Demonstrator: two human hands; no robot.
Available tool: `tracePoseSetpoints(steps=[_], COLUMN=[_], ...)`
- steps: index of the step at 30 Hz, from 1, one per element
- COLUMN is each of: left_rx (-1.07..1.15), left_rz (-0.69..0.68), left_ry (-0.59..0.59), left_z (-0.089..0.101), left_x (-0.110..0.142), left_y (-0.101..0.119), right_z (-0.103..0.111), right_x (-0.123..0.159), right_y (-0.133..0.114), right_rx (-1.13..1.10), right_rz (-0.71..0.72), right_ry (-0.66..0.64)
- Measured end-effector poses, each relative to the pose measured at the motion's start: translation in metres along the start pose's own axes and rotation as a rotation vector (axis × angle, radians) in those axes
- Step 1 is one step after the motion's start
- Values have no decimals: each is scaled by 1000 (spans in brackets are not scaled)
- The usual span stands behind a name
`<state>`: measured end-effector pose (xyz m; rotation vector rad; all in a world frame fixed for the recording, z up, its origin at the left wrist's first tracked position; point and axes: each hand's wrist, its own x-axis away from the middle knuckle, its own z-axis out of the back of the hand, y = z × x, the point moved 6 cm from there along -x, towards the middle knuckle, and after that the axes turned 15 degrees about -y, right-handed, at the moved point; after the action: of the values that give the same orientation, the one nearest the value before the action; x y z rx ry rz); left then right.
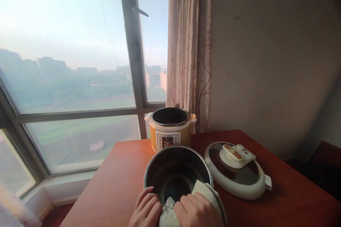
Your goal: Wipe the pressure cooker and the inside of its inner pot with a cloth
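Observation:
A dark inner pot (177, 165) with a shiny rim is tilted toward me above the near side of the table, its inside facing me. My left hand (146, 208) is closed on the near left of its rim, fingers curled. A pale, dark-patterned cloth (211, 197) drapes over the near right rim and partly into the pot. My right hand (195, 210) is closed on that cloth at the rim. Behind the pot stands a yellow and white electric pressure cooker (154, 138), lidless, its control panel facing me.
The white cooker lid (245, 186) with a dark centre lies to the right on the red-brown table (106, 188). A large window (74, 60) fills the left side. A patterned curtain (186, 42) and a grey wall (266, 60) stand behind the table.

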<state>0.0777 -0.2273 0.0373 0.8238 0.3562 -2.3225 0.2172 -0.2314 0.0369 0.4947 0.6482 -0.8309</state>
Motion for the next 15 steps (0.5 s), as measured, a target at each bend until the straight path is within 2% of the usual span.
tracePoseSetpoints(steps=[4,10,12,15], left_rx=[101,219,196,170], left_rz=[-41,-45,-30,-6], left_ry=[-35,-194,-200,-172], left_z=[6,5,2,-5], left_x=[2,11,16,22], left_y=[-10,-51,-65,-78], right_z=[1,8,8,6], right_x=[2,7,8,8], right_y=[4,27,32,33], right_rx=[-37,-147,-167,-150], right_rz=[86,276,274,251], right_ry=[-35,-276,-327,-302])
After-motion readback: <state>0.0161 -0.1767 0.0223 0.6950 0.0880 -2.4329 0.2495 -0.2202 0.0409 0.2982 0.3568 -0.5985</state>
